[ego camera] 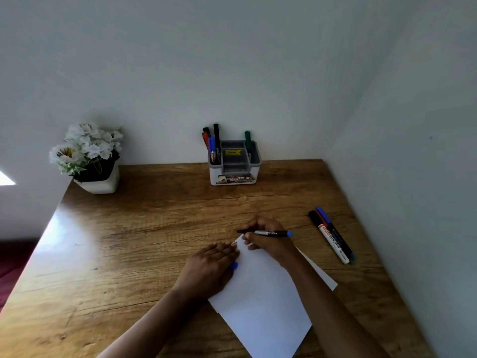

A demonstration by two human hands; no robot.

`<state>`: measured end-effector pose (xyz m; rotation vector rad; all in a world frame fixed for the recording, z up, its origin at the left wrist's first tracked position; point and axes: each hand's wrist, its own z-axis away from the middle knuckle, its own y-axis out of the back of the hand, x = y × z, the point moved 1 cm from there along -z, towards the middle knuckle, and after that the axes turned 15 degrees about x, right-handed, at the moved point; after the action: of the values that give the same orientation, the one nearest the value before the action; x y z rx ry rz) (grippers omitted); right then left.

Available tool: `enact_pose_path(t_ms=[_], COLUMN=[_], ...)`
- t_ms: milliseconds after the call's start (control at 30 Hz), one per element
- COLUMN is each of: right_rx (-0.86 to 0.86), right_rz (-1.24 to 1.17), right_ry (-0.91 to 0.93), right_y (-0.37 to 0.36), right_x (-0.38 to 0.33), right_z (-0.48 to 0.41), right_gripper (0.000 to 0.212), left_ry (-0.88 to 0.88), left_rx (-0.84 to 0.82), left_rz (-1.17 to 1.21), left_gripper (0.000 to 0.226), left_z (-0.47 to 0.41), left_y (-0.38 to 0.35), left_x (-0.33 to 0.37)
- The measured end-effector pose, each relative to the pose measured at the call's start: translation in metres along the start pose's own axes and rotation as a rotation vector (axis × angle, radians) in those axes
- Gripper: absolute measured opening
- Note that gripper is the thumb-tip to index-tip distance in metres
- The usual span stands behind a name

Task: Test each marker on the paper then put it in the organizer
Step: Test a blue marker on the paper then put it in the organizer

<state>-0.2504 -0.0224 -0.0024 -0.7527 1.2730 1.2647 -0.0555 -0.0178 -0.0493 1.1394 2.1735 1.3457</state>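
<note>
The right hand (267, 237) pinches an uncapped marker (268, 232) between thumb and fingers, barrel nearly level, tip pointing left and hanging just past the far corner of the paper (260, 288), above bare table (144, 228). The left hand (210, 267) lies flat with fingers together on the sheet's left edge, pinning it; a blue cap (233, 265) shows under its fingers. The step in hand is judged to be the test stroke. To do it well, bring the tip back over the sheet before lowering it, since at present a stroke would mark the wood. Tilt the barrel up so the tip meets the paper, draw one short light line, and keep the left palm pressing so the sheet does not slide. Then fit the cap fully before storage. The organizer (235, 164) stands against the far wall, markers upright in its left and right compartments. Three untested markers (333, 236) lie together to the right of the paper, well clear of both hands.
</note>
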Motion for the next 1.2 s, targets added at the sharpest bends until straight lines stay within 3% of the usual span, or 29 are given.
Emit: enact_pose_path(t_ms=[467, 1200], right_rx=[0.052, 0.057], right_rz=[0.126, 0.152], right_ry=[0.12, 0.118], right_y=[-0.007, -0.009], right_x=[0.021, 0.018], right_z=[-0.003, -0.002], right_gripper=[0.012, 0.02], left_ry=[0.069, 0.089], left_rx=[-0.043, -0.031], left_rz=[0.062, 0.062], left_gripper=[0.046, 0.047], left_z=[0.001, 0.002], left_y=[-0.004, -0.004], left_x=[0.0, -0.001])
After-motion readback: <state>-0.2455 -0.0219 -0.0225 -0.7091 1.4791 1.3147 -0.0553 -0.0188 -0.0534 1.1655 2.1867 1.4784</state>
